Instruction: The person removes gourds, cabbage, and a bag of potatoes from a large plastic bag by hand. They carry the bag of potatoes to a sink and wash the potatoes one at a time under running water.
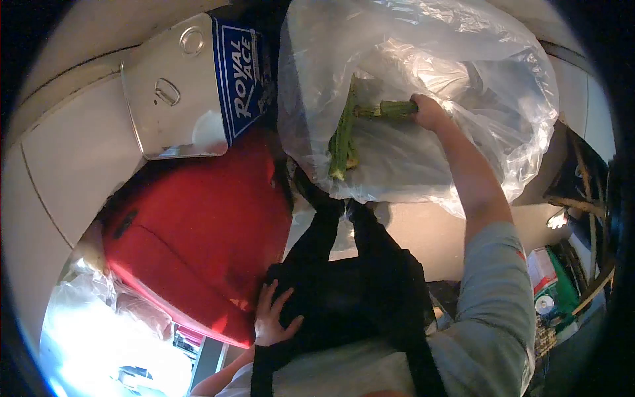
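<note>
A clear plastic bag (312, 86) lay beyond the person's black clothing (347, 301), beside a Royal Ace tin (175, 86). Green stalks (341, 142) lay on the plastic; the right hand (428, 112) gripped one's end, the left hand (272, 319) rested splayed on the clothing.

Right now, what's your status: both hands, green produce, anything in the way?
Right hand gripping green produce by one end. Left hand spread on black clothing. More green produce on clear plastic. Nothing visibly blocking right hand.

Plastic bag (311, 99) partly off-frame above
</note>
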A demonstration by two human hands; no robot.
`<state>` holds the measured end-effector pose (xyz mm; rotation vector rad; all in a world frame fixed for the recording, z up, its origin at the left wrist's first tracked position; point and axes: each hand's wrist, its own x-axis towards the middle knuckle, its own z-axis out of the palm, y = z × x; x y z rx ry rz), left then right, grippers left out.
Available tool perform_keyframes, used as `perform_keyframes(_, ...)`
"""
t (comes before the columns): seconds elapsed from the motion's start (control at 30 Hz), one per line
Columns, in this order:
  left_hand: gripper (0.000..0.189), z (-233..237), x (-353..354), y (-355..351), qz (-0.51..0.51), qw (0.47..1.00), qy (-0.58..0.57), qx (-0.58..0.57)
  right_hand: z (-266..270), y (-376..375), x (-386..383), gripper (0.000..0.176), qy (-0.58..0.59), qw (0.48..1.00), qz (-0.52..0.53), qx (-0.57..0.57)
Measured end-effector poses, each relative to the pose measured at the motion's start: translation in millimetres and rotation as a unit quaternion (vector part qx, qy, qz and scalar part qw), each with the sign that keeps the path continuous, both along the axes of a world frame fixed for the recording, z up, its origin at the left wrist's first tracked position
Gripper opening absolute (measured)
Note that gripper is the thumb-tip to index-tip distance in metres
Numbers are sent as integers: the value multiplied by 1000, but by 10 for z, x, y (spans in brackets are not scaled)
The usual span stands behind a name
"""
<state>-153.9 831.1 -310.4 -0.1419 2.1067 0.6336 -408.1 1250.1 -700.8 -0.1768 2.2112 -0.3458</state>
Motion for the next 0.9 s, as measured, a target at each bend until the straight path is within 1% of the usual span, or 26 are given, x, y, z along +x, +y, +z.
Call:
perform_keyframes(0.03,63,-6,-15,-4,-1,1000,-6,-4,-103,-19,30,50,-40,999,4,-8)
perform_keyframes(0.07,62,7,-27,5,-3,1000,-15,-11,-215,-57,100,48,-64,997,17,36)
perform_keyframes(0.13,62,32,-46,6,-6,999,-25,-23,-245,-271,265,44,-118,985,43,120)
perform_keyframes(0.17,62,29,-56,18,-5,999,-25,-25,-241,-337,317,44,-121,984,32,126)
perform_keyframes(0.23,62,29,-59,36,4,999,-29,-33,-4,-449,189,45,-119,982,16,144)
perform_keyframes(0.33,62,22,-88,67,17,998,-37,-40,-217,-448,129,50,-217,963,117,111)
perform_keyframes(0.4,62,30,-116,56,16,998,-39,-37,-170,-372,177,46,-207,977,-11,42)
perform_keyframes(0.43,61,34,-121,54,20,999,-37,-34,-123,-339,210,44,-203,976,-75,6)
perform_keyframes(0.53,61,29,-105,34,24,999,-31,-30,-56,-448,234,44,-99,994,24,36)
perform_keyframes(0.63,61,36,-82,23,23,998,-37,-38,-280,-507,315,47,-128,987,79,60)
perform_keyframes(0.73,62,45,-92,61,33,997,-47,-45,-375,-532,195,50,-231,963,117,80)
perform_keyframes(0.83,62,33,-92,70,37,997,-43,-45,-240,-545,102,50,-305,948,-21,84)
perform_keyframes(0.9,62,34,-107,74,34,998,-41,-46,-97,-639,117,52,-232,965,15,121)
